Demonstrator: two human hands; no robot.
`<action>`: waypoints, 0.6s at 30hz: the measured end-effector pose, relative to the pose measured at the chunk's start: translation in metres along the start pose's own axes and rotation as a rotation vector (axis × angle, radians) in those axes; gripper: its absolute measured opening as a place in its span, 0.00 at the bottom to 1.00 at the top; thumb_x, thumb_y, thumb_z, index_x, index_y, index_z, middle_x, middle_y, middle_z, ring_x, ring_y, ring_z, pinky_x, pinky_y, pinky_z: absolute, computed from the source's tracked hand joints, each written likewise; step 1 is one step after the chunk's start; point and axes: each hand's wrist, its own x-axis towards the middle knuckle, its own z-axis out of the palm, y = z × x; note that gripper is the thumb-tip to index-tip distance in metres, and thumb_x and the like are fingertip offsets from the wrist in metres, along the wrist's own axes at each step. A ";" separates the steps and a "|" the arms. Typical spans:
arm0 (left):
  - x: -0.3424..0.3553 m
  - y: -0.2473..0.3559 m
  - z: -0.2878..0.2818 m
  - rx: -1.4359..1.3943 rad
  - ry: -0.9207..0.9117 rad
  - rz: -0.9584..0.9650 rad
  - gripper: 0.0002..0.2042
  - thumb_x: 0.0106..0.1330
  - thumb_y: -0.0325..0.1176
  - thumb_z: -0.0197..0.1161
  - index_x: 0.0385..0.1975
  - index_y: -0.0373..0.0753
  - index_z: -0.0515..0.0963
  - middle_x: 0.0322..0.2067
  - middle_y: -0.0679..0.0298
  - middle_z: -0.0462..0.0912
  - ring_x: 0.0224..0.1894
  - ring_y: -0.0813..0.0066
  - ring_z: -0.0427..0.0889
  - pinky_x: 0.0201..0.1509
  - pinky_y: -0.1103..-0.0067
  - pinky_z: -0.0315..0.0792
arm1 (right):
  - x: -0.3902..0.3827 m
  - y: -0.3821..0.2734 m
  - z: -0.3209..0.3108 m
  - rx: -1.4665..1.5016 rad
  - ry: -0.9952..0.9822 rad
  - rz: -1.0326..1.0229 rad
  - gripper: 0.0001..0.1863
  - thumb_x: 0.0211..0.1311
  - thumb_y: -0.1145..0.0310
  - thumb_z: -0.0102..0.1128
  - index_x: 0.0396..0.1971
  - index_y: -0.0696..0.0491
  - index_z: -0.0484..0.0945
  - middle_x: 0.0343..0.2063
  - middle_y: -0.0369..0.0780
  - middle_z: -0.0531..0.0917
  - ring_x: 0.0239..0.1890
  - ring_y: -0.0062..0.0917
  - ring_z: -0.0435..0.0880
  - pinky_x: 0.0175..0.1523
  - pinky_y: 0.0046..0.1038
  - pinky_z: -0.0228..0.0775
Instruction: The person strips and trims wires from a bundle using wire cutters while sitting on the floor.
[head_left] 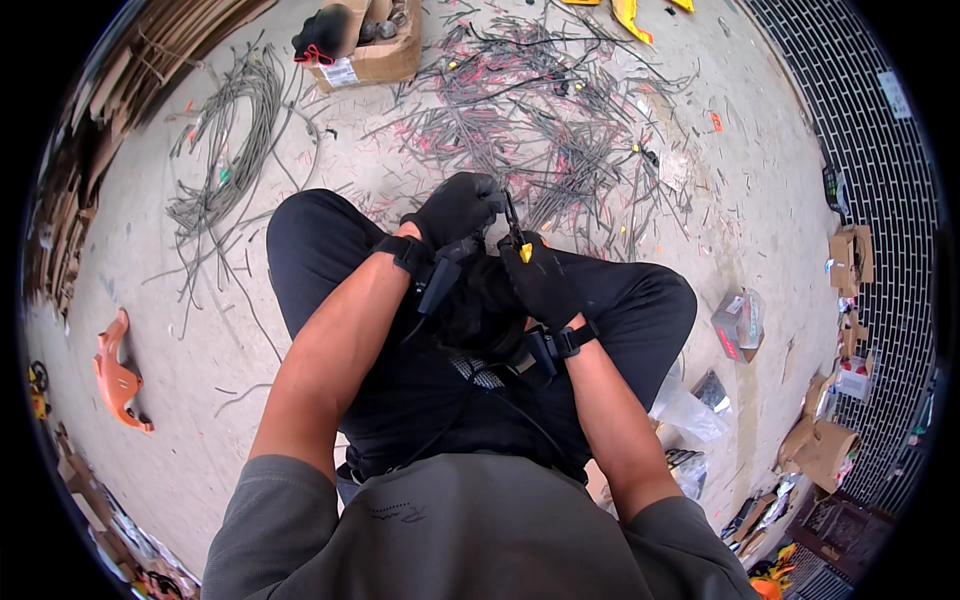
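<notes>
Both my hands wear black gloves and are close together above my crossed legs. My right hand (545, 285) is closed around a slender dark piece with a yellow end (526, 253); its exact kind is too small to tell. The dark part points up and away from my fingers, alongside my left fingertips. My left hand (455, 212) is closed, its fingers bent at that upper part. What the left fingers grip, if anything, is hidden. Beyond the hands, cut grey and reddish cable pieces (520, 120) lie in a wide loose heap on the floor.
A coil of grey cable (235, 150) lies at left, near an orange curved plastic part (118, 370). A cardboard box (385, 60) with things in it stands at the far side. On the right are a clear plastic box (738, 325), plastic bags (690, 410) and cardboard (820, 445) along the shutter.
</notes>
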 end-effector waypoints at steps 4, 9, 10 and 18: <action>0.002 -0.002 0.001 0.057 -0.002 0.030 0.09 0.62 0.32 0.57 0.24 0.33 0.75 0.18 0.66 0.74 0.23 0.81 0.70 0.30 0.77 0.67 | -0.005 0.004 0.010 -0.009 -0.001 0.029 0.19 0.52 0.79 0.56 0.47 0.60 0.75 0.46 0.54 0.74 0.45 0.48 0.75 0.45 0.41 0.70; 0.001 -0.002 0.001 0.009 -0.018 0.085 0.09 0.58 0.33 0.61 0.25 0.32 0.77 0.22 0.57 0.79 0.26 0.71 0.77 0.33 0.73 0.70 | -0.007 0.005 0.017 -0.044 0.081 0.016 0.17 0.55 0.77 0.57 0.46 0.58 0.76 0.42 0.53 0.75 0.43 0.46 0.76 0.44 0.40 0.70; 0.001 -0.004 0.001 -0.021 -0.019 0.088 0.08 0.58 0.33 0.61 0.25 0.33 0.77 0.22 0.57 0.79 0.26 0.71 0.77 0.33 0.73 0.70 | -0.004 0.005 0.016 -0.011 0.103 0.009 0.15 0.56 0.76 0.57 0.45 0.57 0.77 0.40 0.53 0.75 0.42 0.46 0.75 0.42 0.41 0.69; 0.003 -0.006 0.003 0.071 0.015 0.136 0.07 0.62 0.29 0.57 0.23 0.35 0.75 0.19 0.72 0.73 0.24 0.87 0.69 0.29 0.83 0.67 | -0.009 0.012 0.017 -0.037 0.058 0.034 0.16 0.61 0.74 0.55 0.50 0.57 0.74 0.43 0.50 0.77 0.42 0.43 0.79 0.43 0.37 0.72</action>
